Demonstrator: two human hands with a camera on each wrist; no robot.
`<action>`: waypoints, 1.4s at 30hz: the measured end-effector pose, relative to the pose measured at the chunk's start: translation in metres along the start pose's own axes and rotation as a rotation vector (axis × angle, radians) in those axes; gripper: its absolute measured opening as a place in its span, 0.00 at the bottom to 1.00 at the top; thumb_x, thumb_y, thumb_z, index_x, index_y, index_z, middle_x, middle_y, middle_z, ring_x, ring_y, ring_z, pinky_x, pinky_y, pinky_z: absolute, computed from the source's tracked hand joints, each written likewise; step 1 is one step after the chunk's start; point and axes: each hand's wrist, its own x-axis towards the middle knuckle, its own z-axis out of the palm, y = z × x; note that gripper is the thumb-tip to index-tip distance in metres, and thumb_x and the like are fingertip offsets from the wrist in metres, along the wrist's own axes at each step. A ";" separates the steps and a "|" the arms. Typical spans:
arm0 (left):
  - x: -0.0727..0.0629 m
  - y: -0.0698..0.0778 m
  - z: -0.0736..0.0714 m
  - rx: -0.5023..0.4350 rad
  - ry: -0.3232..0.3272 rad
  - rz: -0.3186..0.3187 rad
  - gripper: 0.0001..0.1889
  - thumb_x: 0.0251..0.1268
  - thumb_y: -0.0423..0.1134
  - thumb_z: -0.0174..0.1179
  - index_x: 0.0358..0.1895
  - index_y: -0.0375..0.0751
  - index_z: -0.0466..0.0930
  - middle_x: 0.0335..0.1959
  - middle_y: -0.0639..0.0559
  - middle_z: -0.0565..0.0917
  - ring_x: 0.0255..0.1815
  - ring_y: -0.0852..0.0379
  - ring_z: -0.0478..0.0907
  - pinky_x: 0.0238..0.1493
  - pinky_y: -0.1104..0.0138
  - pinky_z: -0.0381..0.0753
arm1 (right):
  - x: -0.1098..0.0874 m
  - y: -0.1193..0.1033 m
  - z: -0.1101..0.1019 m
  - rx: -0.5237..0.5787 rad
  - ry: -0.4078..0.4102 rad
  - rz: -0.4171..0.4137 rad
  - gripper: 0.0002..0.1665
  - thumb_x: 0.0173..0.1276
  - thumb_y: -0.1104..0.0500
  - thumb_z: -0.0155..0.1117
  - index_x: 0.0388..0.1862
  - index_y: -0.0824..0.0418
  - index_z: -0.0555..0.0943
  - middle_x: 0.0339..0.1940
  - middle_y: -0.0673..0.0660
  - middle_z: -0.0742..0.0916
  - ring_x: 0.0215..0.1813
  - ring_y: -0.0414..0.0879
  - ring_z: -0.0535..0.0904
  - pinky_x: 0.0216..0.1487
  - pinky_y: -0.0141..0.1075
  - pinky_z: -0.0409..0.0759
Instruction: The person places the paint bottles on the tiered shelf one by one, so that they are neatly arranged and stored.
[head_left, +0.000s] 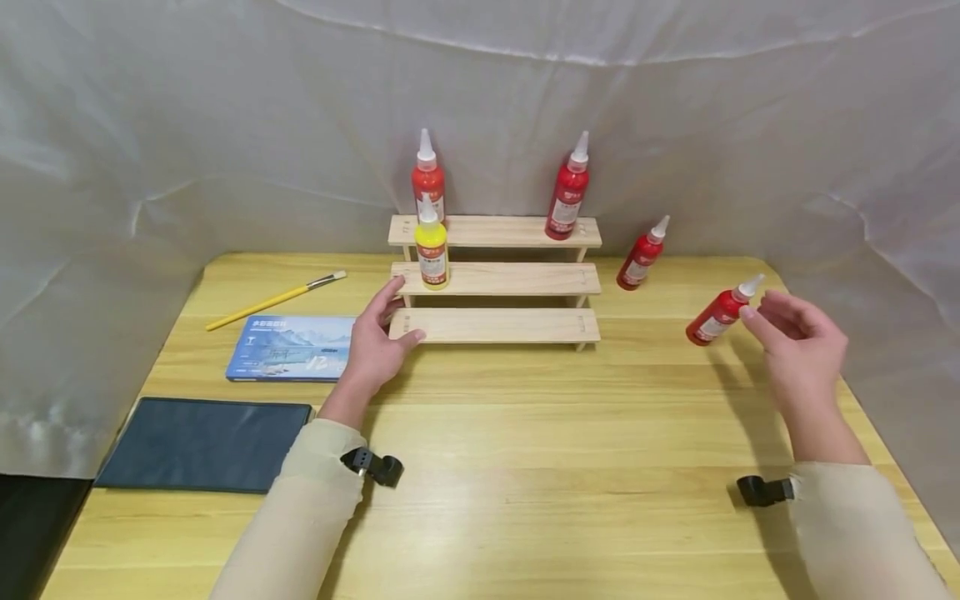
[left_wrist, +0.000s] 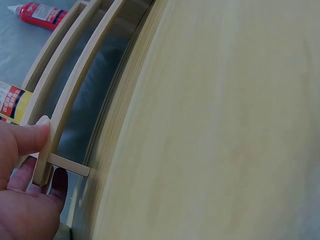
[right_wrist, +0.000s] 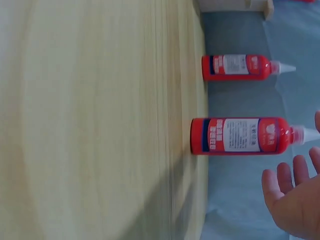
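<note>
A three-tier wooden stand [head_left: 502, 325] is at the table's back. My left hand [head_left: 375, 343] grips its left end, thumb on the lowest shelf and fingers around the edge; the left wrist view shows the thumb [left_wrist: 34, 137] pressing that shelf. On the middle shelf stands a yellow paint bottle [head_left: 432, 254]. The top shelf bears an orange-red bottle [head_left: 428, 183] at left and a red bottle [head_left: 567, 197] at right. My right hand [head_left: 806, 354], fingers loosely bent, is beside an upright red paint bottle [right_wrist: 240, 135] on the table. Whether it touches the bottle, I cannot tell.
Another red bottle [head_left: 639, 264] stands between the stand and my right hand. To the left lie a yellow-handled paintbrush [head_left: 277, 304], a blue box with a mountain picture [head_left: 288, 348] and a dark flat pad [head_left: 206, 443]. A pale cloth [head_left: 480, 92] hangs behind the table.
</note>
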 end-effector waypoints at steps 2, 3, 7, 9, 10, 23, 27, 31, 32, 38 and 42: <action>0.000 0.000 0.000 -0.003 -0.005 -0.003 0.46 0.55 0.19 0.69 0.76 0.54 0.64 0.66 0.45 0.74 0.67 0.51 0.70 0.70 0.61 0.65 | 0.007 0.002 0.000 -0.026 -0.036 0.001 0.33 0.52 0.59 0.82 0.59 0.61 0.84 0.48 0.50 0.86 0.49 0.39 0.80 0.42 0.19 0.78; 0.000 0.000 0.000 -0.004 -0.007 -0.004 0.46 0.56 0.19 0.69 0.76 0.54 0.64 0.66 0.44 0.74 0.67 0.51 0.70 0.70 0.61 0.65 | 0.010 0.003 0.000 -0.029 -0.059 -0.002 0.34 0.53 0.58 0.82 0.60 0.61 0.83 0.48 0.50 0.85 0.49 0.39 0.80 0.42 0.19 0.78; 0.000 -0.001 -0.001 -0.003 -0.001 -0.006 0.45 0.55 0.19 0.69 0.76 0.55 0.65 0.66 0.44 0.74 0.67 0.51 0.70 0.70 0.61 0.65 | 0.020 0.005 0.004 -0.055 -0.131 -0.018 0.31 0.56 0.56 0.80 0.60 0.60 0.83 0.47 0.48 0.84 0.48 0.39 0.78 0.42 0.18 0.77; 0.000 0.000 -0.001 -0.002 0.002 -0.003 0.45 0.55 0.19 0.69 0.76 0.55 0.65 0.66 0.45 0.74 0.67 0.51 0.70 0.70 0.61 0.65 | 0.024 0.006 0.008 -0.046 -0.136 -0.016 0.29 0.57 0.57 0.79 0.58 0.61 0.84 0.46 0.48 0.84 0.47 0.39 0.77 0.41 0.19 0.78; 0.000 0.000 -0.001 -0.001 0.003 0.000 0.45 0.55 0.19 0.69 0.76 0.55 0.65 0.66 0.45 0.75 0.67 0.51 0.70 0.70 0.61 0.65 | 0.025 0.006 0.010 -0.049 -0.131 -0.012 0.27 0.57 0.57 0.79 0.56 0.61 0.85 0.45 0.47 0.84 0.47 0.39 0.76 0.40 0.19 0.78; 0.000 0.002 -0.001 0.009 0.003 0.003 0.46 0.55 0.19 0.69 0.76 0.55 0.65 0.67 0.47 0.74 0.67 0.52 0.70 0.70 0.62 0.65 | 0.033 0.006 0.016 -0.057 -0.076 0.018 0.21 0.48 0.58 0.85 0.42 0.61 0.87 0.38 0.46 0.85 0.42 0.39 0.77 0.35 0.20 0.79; 0.000 0.001 -0.001 0.010 0.003 -0.007 0.46 0.55 0.19 0.69 0.76 0.56 0.65 0.67 0.48 0.73 0.67 0.51 0.70 0.70 0.62 0.65 | 0.035 0.013 0.012 -0.013 -0.127 0.035 0.20 0.51 0.61 0.83 0.44 0.58 0.88 0.38 0.45 0.85 0.40 0.36 0.80 0.36 0.23 0.81; 0.000 0.000 -0.001 -0.001 0.008 -0.005 0.46 0.54 0.19 0.69 0.76 0.55 0.65 0.67 0.46 0.74 0.67 0.49 0.69 0.70 0.60 0.65 | 0.036 0.021 0.009 0.064 -0.198 0.049 0.23 0.54 0.61 0.81 0.50 0.60 0.87 0.42 0.49 0.85 0.42 0.39 0.82 0.38 0.30 0.84; 0.000 0.000 -0.001 -0.003 0.007 -0.005 0.46 0.54 0.19 0.69 0.76 0.55 0.65 0.67 0.45 0.74 0.67 0.48 0.69 0.70 0.59 0.65 | 0.036 0.022 0.009 0.086 -0.207 0.048 0.23 0.54 0.61 0.80 0.51 0.61 0.87 0.43 0.50 0.85 0.42 0.40 0.82 0.38 0.32 0.85; -0.001 0.000 0.000 -0.016 0.004 0.002 0.46 0.54 0.18 0.69 0.76 0.54 0.65 0.66 0.42 0.75 0.67 0.47 0.70 0.69 0.59 0.66 | 0.036 0.024 0.011 0.154 -0.182 0.031 0.27 0.52 0.63 0.81 0.53 0.66 0.86 0.42 0.53 0.86 0.42 0.42 0.84 0.37 0.36 0.85; 0.000 0.000 0.000 -0.016 0.002 0.003 0.46 0.54 0.18 0.69 0.75 0.54 0.66 0.66 0.41 0.75 0.67 0.48 0.70 0.69 0.60 0.66 | 0.035 0.023 0.012 0.182 -0.162 0.029 0.29 0.51 0.64 0.82 0.54 0.67 0.85 0.42 0.54 0.87 0.42 0.43 0.84 0.37 0.38 0.85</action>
